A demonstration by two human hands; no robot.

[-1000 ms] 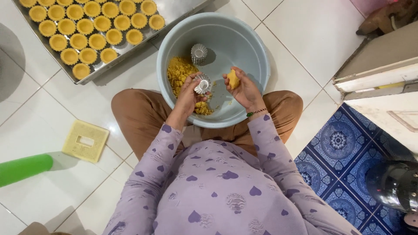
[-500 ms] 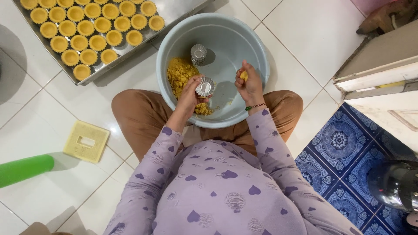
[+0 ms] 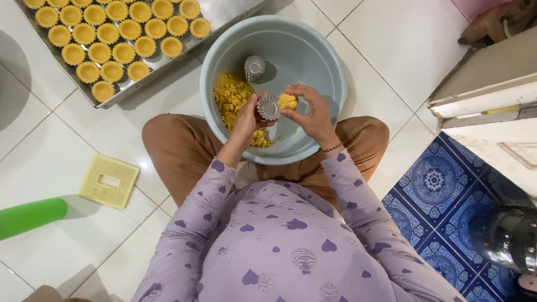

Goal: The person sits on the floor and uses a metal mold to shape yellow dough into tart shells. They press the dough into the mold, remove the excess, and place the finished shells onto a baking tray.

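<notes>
I sit on the floor with a grey-blue plastic basin (image 3: 313, 50) between my knees. My left hand (image 3: 246, 120) holds a small fluted metal tart mould (image 3: 268, 106) over the basin. My right hand (image 3: 310, 114) pinches a ball of yellow dough (image 3: 288, 101) right beside the mould, almost touching it. A heap of crumbly yellow dough (image 3: 232, 98) lies in the basin's left side. A second empty fluted mould (image 3: 255, 68) stands on the basin floor behind my hands.
A metal baking tray (image 3: 224, 11) at the upper left carries several rows of dough-lined tart shells (image 3: 117, 33). A yellow square plastic piece (image 3: 109, 180) and a green cylinder (image 3: 31, 217) lie on the white tiles at left. Blue patterned tiles (image 3: 436, 184) and a white step (image 3: 492, 100) are at right.
My right hand carried the dough ball leftward to the mould. My left hand lifted the mould slightly out of the dough heap and turned it towards the right hand.
</notes>
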